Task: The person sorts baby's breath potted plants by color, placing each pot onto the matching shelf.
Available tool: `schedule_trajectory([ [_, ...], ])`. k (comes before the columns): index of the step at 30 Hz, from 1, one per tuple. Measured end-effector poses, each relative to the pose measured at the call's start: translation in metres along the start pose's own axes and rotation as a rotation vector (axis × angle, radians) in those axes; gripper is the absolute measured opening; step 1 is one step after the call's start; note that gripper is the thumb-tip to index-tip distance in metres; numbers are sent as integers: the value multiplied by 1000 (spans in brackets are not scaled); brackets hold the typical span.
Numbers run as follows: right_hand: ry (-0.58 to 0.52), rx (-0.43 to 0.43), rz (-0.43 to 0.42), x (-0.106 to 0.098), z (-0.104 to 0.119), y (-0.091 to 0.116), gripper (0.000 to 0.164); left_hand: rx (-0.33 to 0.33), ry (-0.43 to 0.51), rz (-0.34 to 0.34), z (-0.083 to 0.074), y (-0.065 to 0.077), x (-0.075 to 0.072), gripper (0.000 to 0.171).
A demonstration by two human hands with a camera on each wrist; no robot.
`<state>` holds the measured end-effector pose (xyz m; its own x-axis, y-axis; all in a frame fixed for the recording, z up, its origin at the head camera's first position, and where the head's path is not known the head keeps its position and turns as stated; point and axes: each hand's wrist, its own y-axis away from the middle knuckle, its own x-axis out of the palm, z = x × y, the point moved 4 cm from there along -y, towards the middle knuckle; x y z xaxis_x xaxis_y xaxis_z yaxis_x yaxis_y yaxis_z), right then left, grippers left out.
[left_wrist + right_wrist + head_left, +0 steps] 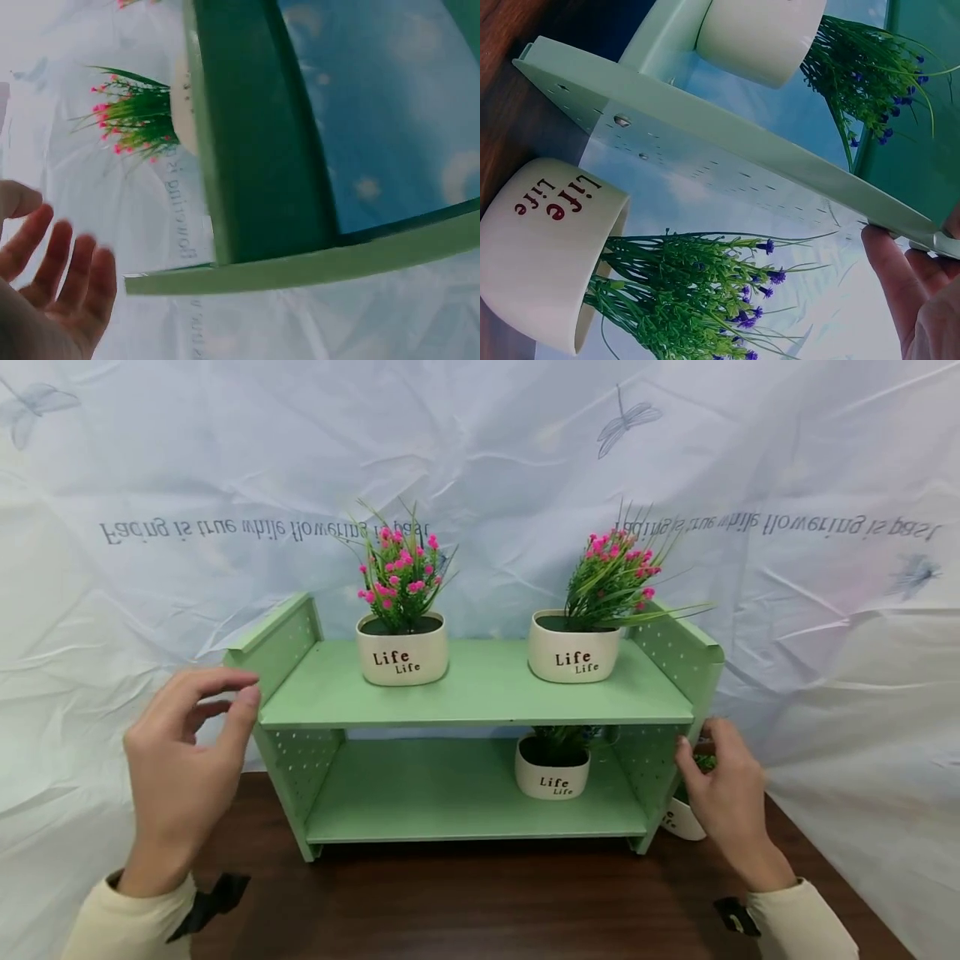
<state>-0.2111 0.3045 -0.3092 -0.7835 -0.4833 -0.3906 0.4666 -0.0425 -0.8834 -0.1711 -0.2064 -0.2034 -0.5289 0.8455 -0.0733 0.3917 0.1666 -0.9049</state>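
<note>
A light green two-tier shelf (480, 697) with perforated side panels stands on a dark wooden table. My right hand (729, 793) grips the front edge of its right side panel, thumb on the inner side and fingers (891, 259) on the outer. Beside the left panel my left hand (187, 760) hovers, fingers loosely curved with nothing in them; the left wrist view shows it apart from the shelf. On the top tier sit two white "Life" pots with pink flowers, a left one (402, 652) and a right one (573, 649). The lower tier holds another white pot (552, 778) with purple flowers.
Outside the right panel, partly behind my right hand, a white pot (544, 255) with purple flowers stands on the table (480, 902). A pale printed cloth (487, 460) hangs behind the shelf and along both sides.
</note>
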Motion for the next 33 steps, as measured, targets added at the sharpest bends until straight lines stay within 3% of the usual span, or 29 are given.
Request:
schedule_trajectory([
  [3, -5, 9, 6, 0, 1, 0, 16, -50, -30, -92, 10, 17, -4, 31],
  [6, -13, 8, 8, 3, 2, -2, 15, -132, -87, -102, 35, 38, -7, 49],
  [12, -27, 17, 15, 2, 3, -4, 15, -306, -156, -6, 77, 74, -1, 72],
  [19, -28, 44, 19, 1, 2, 3, 15, -429, -201, 120, 102, 86, 3, 73],
  [24, -26, 33, 18, 2, 1, 6, 16, -395, -222, 89, 120, 98, 0, 64],
  [33, -35, 36, 20, 0, 0, 3, 17, -186, -233, 44, 125, 95, -1, 52],
])
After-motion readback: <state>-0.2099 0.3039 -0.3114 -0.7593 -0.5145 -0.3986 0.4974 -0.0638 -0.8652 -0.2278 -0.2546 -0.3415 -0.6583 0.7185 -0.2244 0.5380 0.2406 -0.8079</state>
